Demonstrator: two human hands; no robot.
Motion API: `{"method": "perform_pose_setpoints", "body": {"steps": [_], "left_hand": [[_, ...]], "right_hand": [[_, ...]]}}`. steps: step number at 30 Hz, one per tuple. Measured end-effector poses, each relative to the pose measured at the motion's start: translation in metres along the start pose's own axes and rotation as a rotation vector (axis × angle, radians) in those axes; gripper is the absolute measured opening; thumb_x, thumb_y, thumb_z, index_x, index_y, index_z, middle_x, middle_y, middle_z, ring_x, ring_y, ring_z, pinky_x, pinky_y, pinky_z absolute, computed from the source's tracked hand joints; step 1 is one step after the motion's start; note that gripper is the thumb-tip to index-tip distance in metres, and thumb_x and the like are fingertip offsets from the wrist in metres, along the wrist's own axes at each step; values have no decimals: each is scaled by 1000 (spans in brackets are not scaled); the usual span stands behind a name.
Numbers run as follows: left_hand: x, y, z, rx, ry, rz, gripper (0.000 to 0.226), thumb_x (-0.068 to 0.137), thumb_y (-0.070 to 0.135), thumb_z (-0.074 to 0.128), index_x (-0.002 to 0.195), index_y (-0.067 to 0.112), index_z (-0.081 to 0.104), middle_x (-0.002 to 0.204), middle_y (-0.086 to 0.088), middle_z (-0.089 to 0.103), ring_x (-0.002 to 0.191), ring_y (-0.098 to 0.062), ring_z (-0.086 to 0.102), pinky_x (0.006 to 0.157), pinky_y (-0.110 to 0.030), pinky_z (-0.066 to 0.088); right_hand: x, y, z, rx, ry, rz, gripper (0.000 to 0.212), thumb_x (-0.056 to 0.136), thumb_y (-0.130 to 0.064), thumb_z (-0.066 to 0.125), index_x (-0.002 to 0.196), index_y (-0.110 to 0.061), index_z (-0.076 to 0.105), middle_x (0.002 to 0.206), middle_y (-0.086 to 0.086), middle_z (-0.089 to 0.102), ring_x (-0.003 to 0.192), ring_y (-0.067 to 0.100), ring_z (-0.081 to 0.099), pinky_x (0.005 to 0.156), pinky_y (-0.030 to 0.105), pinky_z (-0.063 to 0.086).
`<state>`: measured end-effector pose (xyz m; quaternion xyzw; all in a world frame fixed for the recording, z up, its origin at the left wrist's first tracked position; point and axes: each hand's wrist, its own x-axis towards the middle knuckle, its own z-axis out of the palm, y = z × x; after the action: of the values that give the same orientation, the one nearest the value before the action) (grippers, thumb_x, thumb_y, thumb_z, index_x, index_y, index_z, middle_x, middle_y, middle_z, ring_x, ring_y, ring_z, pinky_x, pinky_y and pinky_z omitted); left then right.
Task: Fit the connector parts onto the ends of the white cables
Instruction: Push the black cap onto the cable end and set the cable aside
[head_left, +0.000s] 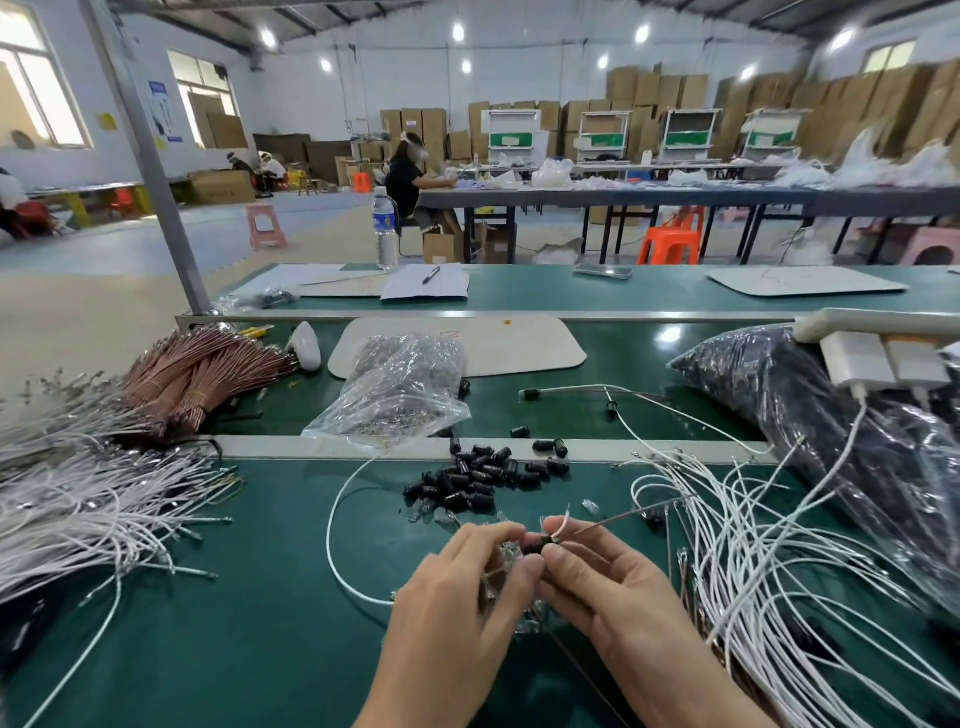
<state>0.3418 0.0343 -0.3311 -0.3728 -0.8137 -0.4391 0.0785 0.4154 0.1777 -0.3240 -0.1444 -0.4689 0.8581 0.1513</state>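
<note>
head view: your left hand pinches a black connector part, and your right hand pinches the white cable end against it. loose connector parts lie just beyond your fingertips, spare cables right of your right hand.

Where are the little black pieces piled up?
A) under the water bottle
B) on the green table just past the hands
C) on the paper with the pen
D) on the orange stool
B: the pile of little black pieces lies on the green table, just beyond the left hand and right hand, which pinch one black piece between them.
</note>
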Motion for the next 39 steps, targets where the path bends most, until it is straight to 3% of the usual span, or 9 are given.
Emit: {"method": "perform_pose_setpoints", "body": {"steps": [5, 8, 11, 16, 25, 29, 34, 39], "left_hand": [[2, 1, 0, 9, -19, 74, 33, 95, 61, 43, 120, 48, 61, 101, 25, 56, 92, -6, 58, 78, -34, 52], [3, 3, 2, 101, 57, 153, 32, 98, 52, 45, 113, 38, 69, 94, 26, 62, 91, -4, 51, 78, -32, 51], [7, 0, 1, 155, 165, 214, 30, 96, 47, 48, 107, 33, 72, 91, 26, 64, 91, -4, 46, 83, -29, 40], [15, -9, -15, 133, 248, 206, 31, 96, 44, 49, 109, 29, 73, 95, 27, 63, 99, -8, 47, 85, -30, 38], [17, -27, -27, 172, 291, 162, 35, 97, 39, 47, 114, 23, 73, 95, 20, 61, 93, -9, 48, 85, -31, 39], [19, -29, -34, 152, 328, 130, 38, 98, 41, 46, 114, 20, 73, 94, 22, 58, 90, -3, 51, 85, -22, 33], [19, -30, -40, 208, 338, 123, 35, 99, 39, 47, 114, 21, 72, 93, 20, 58, 85, -7, 51, 87, -24, 30], [19, -31, -38, 180, 339, 90, 26, 94, 29, 55, 112, 21, 73, 93, 23, 57, 83, -10, 53, 79, -27, 35]], "right_hand": [[-3, -2, -1, -27, 53, 7, 28, 58, -23, 83, 83, -11, 81, 96, 19, 76, 80, 27, 76, 60, 23, 58], [-5, -5, -1, -71, 73, -5, 28, 57, -26, 86, 81, -13, 81, 94, 16, 77, 80, 28, 76, 59, 25, 58], [-6, -13, -3, -134, 95, -82, 31, 58, -30, 95, 79, -13, 80, 93, 9, 76, 79, 21, 74, 59, 29, 58], [-9, -38, -21, 129, 199, -204, 11, 69, -26, 78, 76, -18, 77, 84, 4, 73, 71, 12, 71, 54, 24, 57], [-10, -56, -35, 262, 299, -233, 14, 79, -30, 70, 83, -18, 66, 77, -4, 66, 59, 6, 61, 51, 17, 54], [-15, -63, -44, 371, 340, -255, 14, 76, -34, 75, 81, -22, 73, 82, -5, 71, 65, 4, 66, 55, 15, 55], [-17, -67, -59, 530, 393, -335, 14, 79, -39, 76, 77, -26, 79, 89, -10, 73, 77, 0, 68, 63, 13, 55], [-19, -72, -67, 719, 347, -430, 14, 81, -38, 76, 75, -26, 80, 93, -12, 73, 87, -2, 68, 70, 10, 54]]}}
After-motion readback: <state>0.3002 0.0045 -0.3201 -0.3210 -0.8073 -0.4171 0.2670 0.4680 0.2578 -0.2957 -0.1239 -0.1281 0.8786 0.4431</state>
